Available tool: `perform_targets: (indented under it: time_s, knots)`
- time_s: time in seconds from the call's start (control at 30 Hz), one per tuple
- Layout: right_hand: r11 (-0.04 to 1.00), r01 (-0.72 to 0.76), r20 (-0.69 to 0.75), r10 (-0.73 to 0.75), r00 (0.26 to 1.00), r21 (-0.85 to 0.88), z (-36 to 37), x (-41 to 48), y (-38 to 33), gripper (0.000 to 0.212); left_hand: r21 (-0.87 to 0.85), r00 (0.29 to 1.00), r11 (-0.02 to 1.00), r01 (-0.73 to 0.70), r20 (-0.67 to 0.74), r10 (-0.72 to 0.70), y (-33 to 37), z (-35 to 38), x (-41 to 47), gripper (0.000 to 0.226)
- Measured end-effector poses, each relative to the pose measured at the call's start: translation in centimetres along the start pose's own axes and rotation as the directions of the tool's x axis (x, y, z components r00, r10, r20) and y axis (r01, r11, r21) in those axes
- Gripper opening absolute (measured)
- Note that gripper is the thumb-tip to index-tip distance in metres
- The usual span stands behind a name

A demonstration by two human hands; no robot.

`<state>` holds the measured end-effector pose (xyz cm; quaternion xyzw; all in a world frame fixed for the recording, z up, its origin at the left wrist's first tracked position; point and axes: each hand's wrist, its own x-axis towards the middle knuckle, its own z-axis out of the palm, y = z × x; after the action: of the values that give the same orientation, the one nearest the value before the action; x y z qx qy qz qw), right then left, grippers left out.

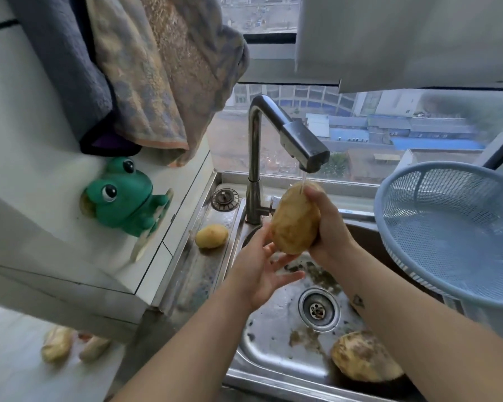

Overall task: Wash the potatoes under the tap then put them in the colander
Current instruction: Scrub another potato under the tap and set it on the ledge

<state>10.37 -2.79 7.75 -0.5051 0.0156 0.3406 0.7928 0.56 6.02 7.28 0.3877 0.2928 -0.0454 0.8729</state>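
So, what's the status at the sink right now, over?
Right hand grips the potato under the running tap; left hand open just below it. Colander empty, at right. Small potato on ledge, dirty potato in sink. Nothing blocking.

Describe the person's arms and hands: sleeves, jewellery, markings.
Left forearm and right forearm are bare, no sleeves in view. Left hand and right hand show no gloves, rings or watch. A small dark triangular tattoo marks the right forearm.
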Motion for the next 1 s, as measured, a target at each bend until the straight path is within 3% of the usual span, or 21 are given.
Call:
perform_targets:
  time_s: [0.1,0.3,0.4,0.47,0.7,0.9,1.0]
  knots:
    - [0.997,-0.003,-0.133,-0.008,0.991,-0.078,-0.9,-0.4,0.1,0.053,0.052,0.996,0.995,-0.088,0.03,0.086,-0.7,-0.4,0.1,0.037]
    - [0.999,-0.038,-0.099,0.039,0.994,0.013,-2.4,-1.2,-1.6,0.073,-0.055,0.971,0.971,-0.231,0.043,0.233,-0.6,1.6,0.6,0.037]
    - [0.981,-0.054,-0.162,0.085,0.983,0.189,-3.1,-0.9,-1.8,0.07,-0.105,0.972,0.971,-0.216,0.071,0.224,-0.4,3.0,0.9,0.036]
    - [0.964,-0.054,-0.176,0.103,0.979,0.262,-3.4,-0.8,-1.8,0.08,-0.12,0.978,0.976,-0.182,0.081,0.192,-0.3,3.7,0.9,0.041]
    - [0.923,-0.102,-0.14,0.164,0.976,0.371,-4.1,-0.6,-1.6,0.084,-0.203,0.982,0.972,-0.119,0.121,0.145,-0.3,4.2,1.3,0.021]
    - [0.904,-0.086,-0.159,0.166,0.973,0.419,-3.9,-0.5,-2.2,0.063,0.021,0.959,0.963,-0.268,0.104,0.264,0.0,3.8,0.9,0.028]
    - [0.909,-0.019,-0.214,0.118,0.97,0.415,-3.4,-0.3,-2.1,0.069,0.344,0.873,0.806,-0.482,0.116,0.473,-0.7,3.9,0.4,0.041]
